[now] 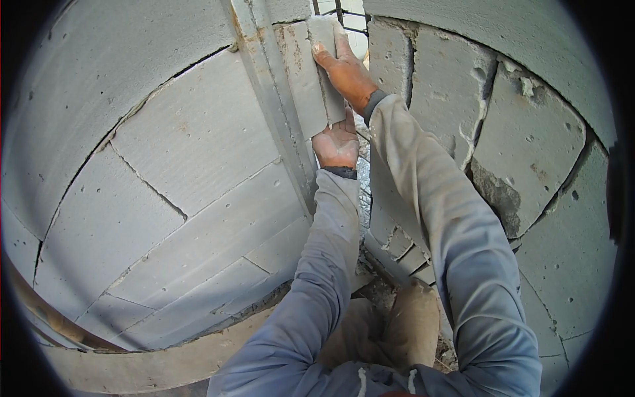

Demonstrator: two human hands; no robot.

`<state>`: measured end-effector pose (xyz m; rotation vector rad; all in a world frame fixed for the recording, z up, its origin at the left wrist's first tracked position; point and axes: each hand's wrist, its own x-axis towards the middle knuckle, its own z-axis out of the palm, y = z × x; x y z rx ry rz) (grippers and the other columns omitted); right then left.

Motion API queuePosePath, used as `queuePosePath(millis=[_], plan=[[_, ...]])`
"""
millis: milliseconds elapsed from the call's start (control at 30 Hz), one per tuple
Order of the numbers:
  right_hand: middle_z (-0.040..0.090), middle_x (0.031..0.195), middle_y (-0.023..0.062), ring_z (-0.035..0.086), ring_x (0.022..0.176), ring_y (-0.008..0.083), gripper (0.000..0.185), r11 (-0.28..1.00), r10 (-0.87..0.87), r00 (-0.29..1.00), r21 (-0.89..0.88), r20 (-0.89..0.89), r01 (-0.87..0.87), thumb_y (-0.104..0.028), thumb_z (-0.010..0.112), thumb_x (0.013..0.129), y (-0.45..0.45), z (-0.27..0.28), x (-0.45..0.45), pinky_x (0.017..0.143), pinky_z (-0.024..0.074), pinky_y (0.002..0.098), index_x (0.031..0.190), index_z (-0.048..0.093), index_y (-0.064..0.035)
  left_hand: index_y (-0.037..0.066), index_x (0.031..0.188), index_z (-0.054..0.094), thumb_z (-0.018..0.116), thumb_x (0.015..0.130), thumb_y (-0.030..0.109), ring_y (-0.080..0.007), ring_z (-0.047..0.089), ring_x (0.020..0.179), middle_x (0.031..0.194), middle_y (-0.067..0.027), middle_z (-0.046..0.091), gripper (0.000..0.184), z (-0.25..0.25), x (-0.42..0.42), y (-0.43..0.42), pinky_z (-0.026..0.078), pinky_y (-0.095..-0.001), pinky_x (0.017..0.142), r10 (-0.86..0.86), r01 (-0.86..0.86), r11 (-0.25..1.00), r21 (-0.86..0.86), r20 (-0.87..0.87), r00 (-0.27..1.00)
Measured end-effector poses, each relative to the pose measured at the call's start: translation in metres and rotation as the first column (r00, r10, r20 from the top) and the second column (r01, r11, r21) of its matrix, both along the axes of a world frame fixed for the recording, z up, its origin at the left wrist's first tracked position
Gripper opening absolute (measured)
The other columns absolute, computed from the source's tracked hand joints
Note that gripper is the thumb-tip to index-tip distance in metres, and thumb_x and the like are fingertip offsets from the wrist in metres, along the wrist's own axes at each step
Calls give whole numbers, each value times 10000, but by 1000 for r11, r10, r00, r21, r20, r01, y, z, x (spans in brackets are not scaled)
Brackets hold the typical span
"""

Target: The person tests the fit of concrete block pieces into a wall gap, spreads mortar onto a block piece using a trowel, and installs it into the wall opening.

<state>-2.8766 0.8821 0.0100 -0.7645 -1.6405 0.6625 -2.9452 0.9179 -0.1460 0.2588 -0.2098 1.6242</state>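
Note:
A narrow pale grey block piece point(325, 69) stands upright at the edge of the left wall, beside another narrow block strip point(301, 76). My right hand point(347, 74) presses on its upper part, with the thumb on its face and the fingers at its right edge. Below, my left hand point(337, 145) holds the lower end from underneath, palm facing me and fingers pointing up, partly hidden behind the piece. To the left of both hands a long grey vertical post point(268, 92) leans along the wall.
Grey block walls with dark, cracked joints stand at left point(198, 126) and right point(443, 86). Between them runs a narrow gap with dark rebar point(339, 12) at its top. Rubble lies low near my legs point(413, 321). A curved ledge point(172, 357) crosses the lower left.

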Motion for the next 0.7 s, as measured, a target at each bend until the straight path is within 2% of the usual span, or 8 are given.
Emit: queuePosePath(millis=[167,233,333,367,467,500,533,700], plan=[[417,1303,324,413,1227,423,818,996,1,1000,84,-1,-1,-450,482,879,10,-4,-6,1037,303,362,1453,51,-58,47,1075,507,395,935,277,-329,497,1086,1172,-174,521,292,6,7,-42,399,-453,961,42,-44,999,-19,-77,996],[420,1293,333,418,1218,432,836,996,6,1000,88,-8,-5,-465,491,870,7,-12,-8,1025,321,367,1444,71,-27,27,1202,461,354,966,318,-317,433,1195,1267,-180,474,389,4,6,-81,342,-434,1021,68,-74,996,-55,-105,992],[463,1243,332,478,1143,441,824,948,-201,980,255,11,191,-518,473,870,7,-30,-10,975,371,398,1425,132,-12,-5,1400,254,333,983,388,-300,326,1318,1392,-209,363,578,-5,-5,-134,287,-425,1077,41,-22,999,49,-426,904],[463,1243,332,478,1143,441,824,947,-202,979,257,15,191,-518,473,870,8,-38,-11,975,371,398,1425,132,-12,-5,1400,254,333,983,388,-300,326,1318,1392,-209,363,578,-11,-12,-153,287,-425,1077,41,-22,999,50,-422,906],[502,1196,320,499,1112,434,789,931,-162,977,307,-139,199,-581,450,865,7,-49,-12,963,380,393,1360,299,14,-54,1322,357,383,978,365,-267,536,1114,1220,-224,520,542,-21,-36,-208,437,-375,949,159,-236,972,0,-738,655],[505,1199,315,495,1124,425,778,984,-123,988,121,-95,134,-608,440,858,10,-46,-7,966,380,388,1305,378,26,-70,1287,400,404,976,353,-253,600,1023,1145,-218,576,526,-17,-45,-222,486,-347,887,250,-372,927,48,-817,519],[507,1203,309,490,1135,416,782,995,-76,995,-70,-60,72,-635,430,852,12,-44,-4,969,380,383,1249,458,38,-79,1244,442,425,972,337,-232,621,942,1077,-194,605,498,-14,-55,-230,501,-322,837,354,-522,849,82,-821,447],[555,1149,255,526,1065,343,763,980,-198,970,-49,-140,193,-638,429,858,30,-55,-21,925,394,373,1156,538,56,-84,1155,531,472,958,306,-201,632,828,977,-154,635,441,16,-100,-240,507,-285,768,573,-784,554,279,-811,116]])
